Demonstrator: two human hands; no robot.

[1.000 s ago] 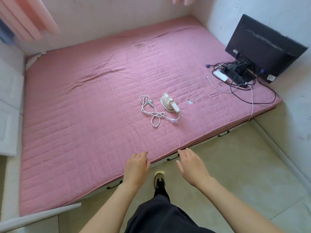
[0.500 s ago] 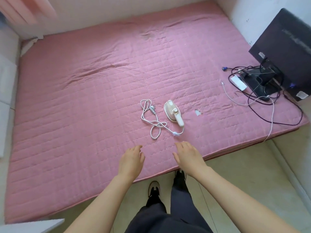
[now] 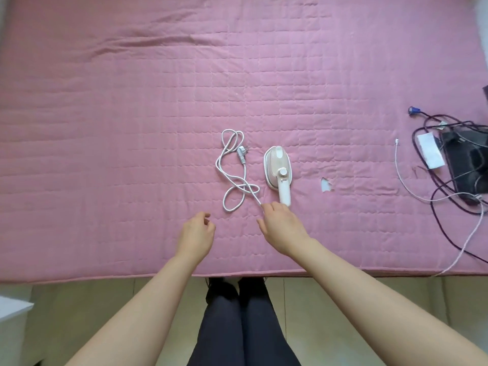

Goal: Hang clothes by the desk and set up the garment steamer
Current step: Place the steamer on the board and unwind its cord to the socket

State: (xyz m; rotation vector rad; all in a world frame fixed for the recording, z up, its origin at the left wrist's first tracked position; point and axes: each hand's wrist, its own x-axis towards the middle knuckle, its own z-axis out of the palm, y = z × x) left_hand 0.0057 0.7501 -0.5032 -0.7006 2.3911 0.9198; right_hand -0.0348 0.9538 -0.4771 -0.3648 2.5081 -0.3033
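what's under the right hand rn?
The right hand covers the near end of the steamer handle and the stretch of white cord joining it, over the pink mattress. Whether fingers grip either is hidden.

steamer (image 3: 277, 169) on mattress (image 3: 132, 128) | cord (image 3: 232, 175) just left | cable tangle (image 3: 454, 165) far right
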